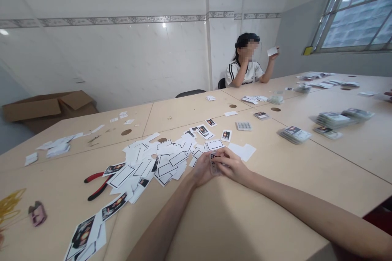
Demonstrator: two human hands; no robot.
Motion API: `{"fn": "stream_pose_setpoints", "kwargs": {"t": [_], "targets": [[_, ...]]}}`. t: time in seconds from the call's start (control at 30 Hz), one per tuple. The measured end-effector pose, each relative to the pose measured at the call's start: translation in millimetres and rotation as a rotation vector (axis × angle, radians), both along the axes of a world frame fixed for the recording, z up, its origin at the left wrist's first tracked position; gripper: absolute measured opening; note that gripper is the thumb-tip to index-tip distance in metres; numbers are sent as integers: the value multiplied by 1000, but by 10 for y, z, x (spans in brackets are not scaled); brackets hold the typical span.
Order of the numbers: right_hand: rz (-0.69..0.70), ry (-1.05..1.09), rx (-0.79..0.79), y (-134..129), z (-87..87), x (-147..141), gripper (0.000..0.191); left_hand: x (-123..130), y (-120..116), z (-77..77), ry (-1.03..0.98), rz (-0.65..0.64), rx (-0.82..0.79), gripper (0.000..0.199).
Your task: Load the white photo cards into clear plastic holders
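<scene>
A small clear plastic case [214, 167] is between my two hands, above the table's front part. My left hand [200, 170] grips it from the left side. Over its top and right edge bend the fingers of my right hand [231, 164], also closed on it. Dark marks show on the case's face; my fingers hide much of the rest. Just left of my hands spreads a loose heap of white cards with black frames [167, 163]. A printed card with a dark picture [226, 135] lies beyond my hands, near a similar clear case [244, 125].
Red-and-black-handled pliers [99, 187] lie partly under the cards. Stacked cases [294, 134] stand to the right. Yellow rubber bands [10, 206] and a pinkish object [37, 213] are at far left. Across the table sits a person [245, 69] holding a white card [272, 51].
</scene>
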State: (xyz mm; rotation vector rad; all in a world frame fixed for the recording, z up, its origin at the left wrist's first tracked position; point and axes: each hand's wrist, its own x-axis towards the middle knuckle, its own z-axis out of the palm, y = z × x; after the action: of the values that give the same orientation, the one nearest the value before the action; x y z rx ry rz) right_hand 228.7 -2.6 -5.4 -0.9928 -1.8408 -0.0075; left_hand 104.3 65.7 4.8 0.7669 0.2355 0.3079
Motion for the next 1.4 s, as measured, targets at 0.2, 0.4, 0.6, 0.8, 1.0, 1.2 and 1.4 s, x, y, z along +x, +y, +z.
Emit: {"fn": "stream_pose_setpoints", "kwargs": {"t": [0.2,0.4,0.6,0.8,1.0,1.2,1.4], "targets": [[17,-45,17,4,-18,25,24,4,-7,18,-14,4,-4,23],[7,-65,18,24,-50,29,22,3,-2,15,-14,5,6,25],[-22,111,-61,12,-4,-14,28,-14,-24,10,-13,21,29,28],[-90,234,-129,11,-4,-23,32,-17,-53,-5,-19,41,150,19],[-95,252,-128,16,-15,-22,34,4,-66,-6,8,96,176,24],[-140,230,-107,10,3,-36,34,30,-87,-17,24,161,225,37],[-134,244,-102,-3,11,-51,33,84,-45,-134,105,249,310,46]]}}
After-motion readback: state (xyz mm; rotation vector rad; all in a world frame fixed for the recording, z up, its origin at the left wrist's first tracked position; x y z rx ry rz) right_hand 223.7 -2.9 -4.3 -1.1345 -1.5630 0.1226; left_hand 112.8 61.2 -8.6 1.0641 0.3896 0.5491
